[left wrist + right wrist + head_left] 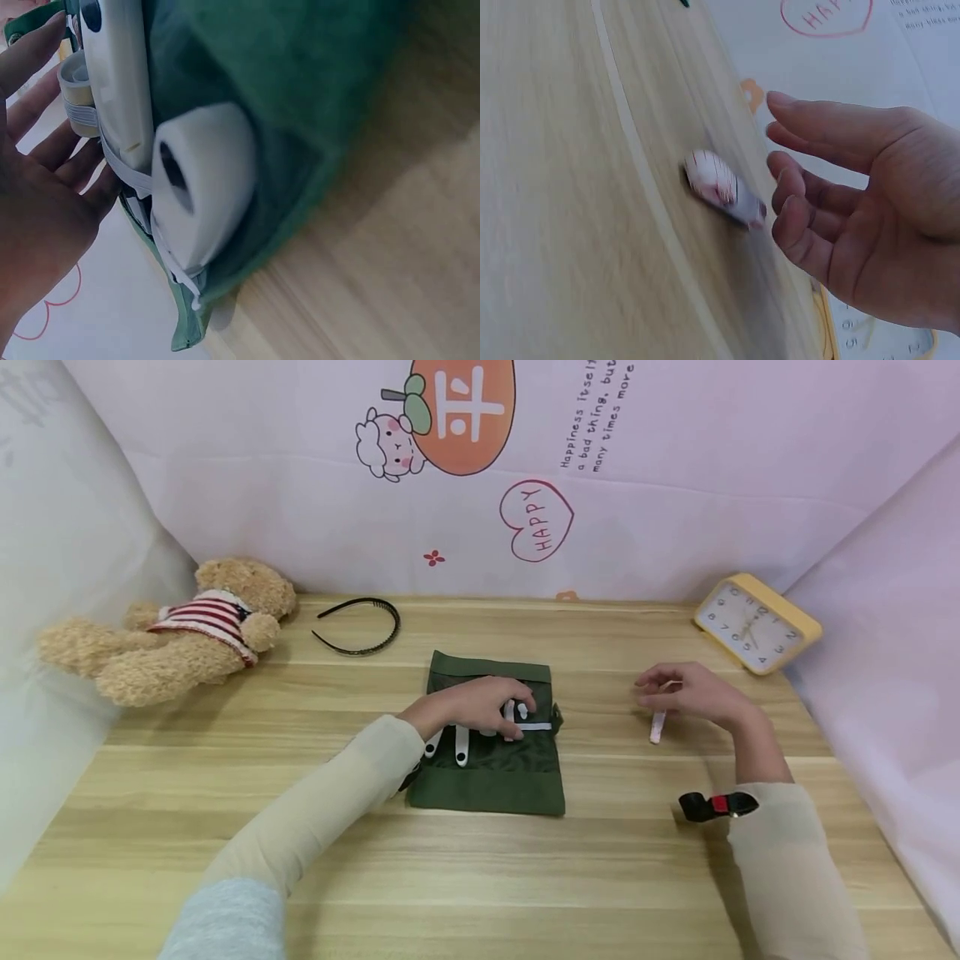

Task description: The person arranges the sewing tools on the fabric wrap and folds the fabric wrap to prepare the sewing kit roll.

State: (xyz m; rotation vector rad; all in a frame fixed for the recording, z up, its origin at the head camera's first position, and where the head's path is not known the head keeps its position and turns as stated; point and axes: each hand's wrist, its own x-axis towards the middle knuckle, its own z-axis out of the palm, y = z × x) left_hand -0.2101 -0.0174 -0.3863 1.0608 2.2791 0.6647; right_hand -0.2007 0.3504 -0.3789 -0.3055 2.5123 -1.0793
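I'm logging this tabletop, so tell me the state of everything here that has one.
Green fabric roll: laid open
White tools: in the roll, some under elastic
Small pinkish-white item: on the wooden table, ungripped
Left hand: over the roll, fingers spread
Right hand: fingers loosely curled, holding nothing
Teddy bear: lying down
Black headband: lying flat
Yellow alarm clock: dial visible; whether it's running, can't tell

Bare left hand (480, 703), bare right hand (693, 695); left sleeve (330, 802) and right sleeve (787, 868) both plain cream, a few soft creases, with heathered blue-grey fabric (228, 918) higher up the left arm. Black wrist unit (697, 807) at the right cuff, red patch (720, 803) mid-body. From here, just a black edge (409, 777) shows by the left cuff.
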